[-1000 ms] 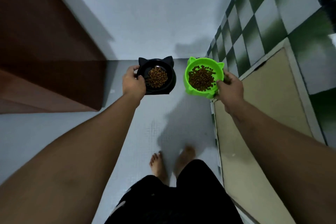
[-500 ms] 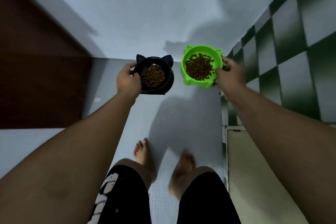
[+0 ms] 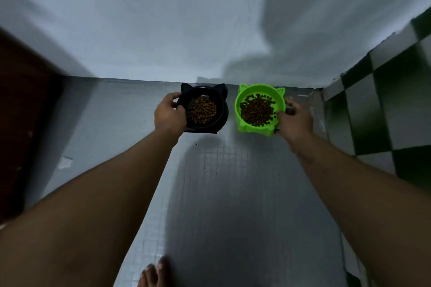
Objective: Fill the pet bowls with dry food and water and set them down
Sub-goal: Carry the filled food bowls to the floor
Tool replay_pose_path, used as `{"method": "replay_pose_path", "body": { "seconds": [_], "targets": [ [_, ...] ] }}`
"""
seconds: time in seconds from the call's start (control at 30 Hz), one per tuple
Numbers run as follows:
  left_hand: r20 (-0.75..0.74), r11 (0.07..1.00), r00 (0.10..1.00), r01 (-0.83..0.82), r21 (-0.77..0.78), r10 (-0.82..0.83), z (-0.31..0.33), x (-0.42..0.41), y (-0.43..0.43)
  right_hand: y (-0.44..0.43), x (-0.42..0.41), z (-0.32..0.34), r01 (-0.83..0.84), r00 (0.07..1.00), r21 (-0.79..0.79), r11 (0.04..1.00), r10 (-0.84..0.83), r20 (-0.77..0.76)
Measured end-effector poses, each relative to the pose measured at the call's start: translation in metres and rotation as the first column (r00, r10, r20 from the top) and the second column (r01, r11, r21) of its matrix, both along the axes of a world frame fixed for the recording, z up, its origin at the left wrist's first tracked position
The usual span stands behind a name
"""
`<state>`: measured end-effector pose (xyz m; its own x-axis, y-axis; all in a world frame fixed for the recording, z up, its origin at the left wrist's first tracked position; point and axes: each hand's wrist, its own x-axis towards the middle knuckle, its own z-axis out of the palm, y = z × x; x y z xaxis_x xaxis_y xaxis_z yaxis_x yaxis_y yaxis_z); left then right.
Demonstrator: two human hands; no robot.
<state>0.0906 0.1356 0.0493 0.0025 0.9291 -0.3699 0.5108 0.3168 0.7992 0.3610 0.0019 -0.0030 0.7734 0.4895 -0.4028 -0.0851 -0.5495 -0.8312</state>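
Both arms stretch forward; the left hand [image 3: 169,115] grips the black bowl [image 3: 222,114] by its rim, the right hand [image 3: 295,119] grips the green bowl [image 3: 245,94].

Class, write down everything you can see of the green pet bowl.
The green pet bowl is bright, plastic-looking and round, with two pointed ears on its far rim. It is roughly level and holds brown dry food. The right hand grips its right side, thumb over the rim. It is apart from the black bowl, near the wall; whether it touches the floor is unclear.
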Motion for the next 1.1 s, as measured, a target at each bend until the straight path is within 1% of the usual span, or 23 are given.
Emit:
{"method": "replay_pose_path", "body": {
  "seconds": [0.03, 0.1, 0.13, 0.2, 0.23, 0.3, 0.37, 0.43, 0.5, 0.57, 0.63, 0.93, 1.1],
  "targets": [
    [-0.001, 1.000, 1.000, 0.013, -0.004, -0.013, -0.002, 0.000, 0.003, 0.002, -0.002, 0.003, -0.015, 1.000, -0.016, 1.000, 0.015, 0.013],
    [-0.002, 1.000, 1.000, 0.020, 0.001, -0.020, -0.041, 0.008, 0.011, 0.010, -0.002, -0.024, 0.005, 0.999, -0.028, 1.000, -0.003, 0.039],
    [-0.005, 1.000, 1.000, 0.025, 0.017, -0.025, -0.043, 0.008, 0.016, 0.012, -0.003, -0.020, -0.014, 0.998, -0.039, 0.999, 0.016, 0.055],
    [-0.003, 1.000, 1.000, 0.011, 0.028, -0.011, -0.072, 0.016, 0.025, 0.019, 0.002, -0.045, -0.019, 0.996, -0.055, 0.998, 0.024, 0.081],
    [-0.012, 0.999, 1.000, 0.020, 0.045, -0.020, -0.072, 0.017, 0.028, 0.021, 0.003, -0.047, -0.024, 0.996, -0.052, 0.998, 0.029, 0.081],
    [-0.003, 0.998, 1.000, -0.002, 0.063, 0.002, -0.091, 0.021, 0.034, 0.026, 0.011, -0.071, -0.036, 0.994, -0.078, 0.996, 0.043, 0.095],
    [-0.015, 0.994, 1.000, 0.000, 0.105, 0.001, -0.094, 0.022, 0.039, 0.031, 0.020, -0.090, -0.033, 0.991, -0.078, 0.996, 0.043, 0.123],
    [-0.038, 0.989, 0.999, 0.018, 0.145, -0.013, -0.093, 0.024, 0.041, 0.034, 0.018, -0.082, -0.016, 0.983, -0.097, 0.995, 0.034, 0.181],
    [-0.080, 0.985, 0.996, 0.051, 0.166, -0.038, -0.098, 0.020, 0.040, 0.033, 0.008, -0.075, -0.036, 0.973, -0.135, 0.990, 0.065, 0.221],
    [-0.092, 0.985, 0.995, 0.054, 0.162, -0.040, -0.101, 0.018, 0.037, 0.030, 0.004, -0.069, -0.060, 0.963, -0.172, 0.983, 0.102, 0.250],
    [-0.151, 0.983, 0.987, 0.078, 0.168, -0.052, -0.104, 0.014, 0.034, 0.028, 0.004, -0.071, -0.063, 0.953, -0.178, 0.982, 0.112, 0.280],
    [-0.309, 0.982, 0.948, 0.129, 0.139, -0.080, -0.102, 0.007, 0.029, 0.019, 0.002, -0.072, -0.118, 0.926, -0.212, 0.970, 0.185, 0.329],
    [-0.346, 0.981, 0.933, 0.150, 0.119, -0.101, -0.105, 0.001, 0.026, 0.013, -0.001, -0.073, -0.135, 0.906, -0.247, 0.960, 0.221, 0.362]
  ]
}}
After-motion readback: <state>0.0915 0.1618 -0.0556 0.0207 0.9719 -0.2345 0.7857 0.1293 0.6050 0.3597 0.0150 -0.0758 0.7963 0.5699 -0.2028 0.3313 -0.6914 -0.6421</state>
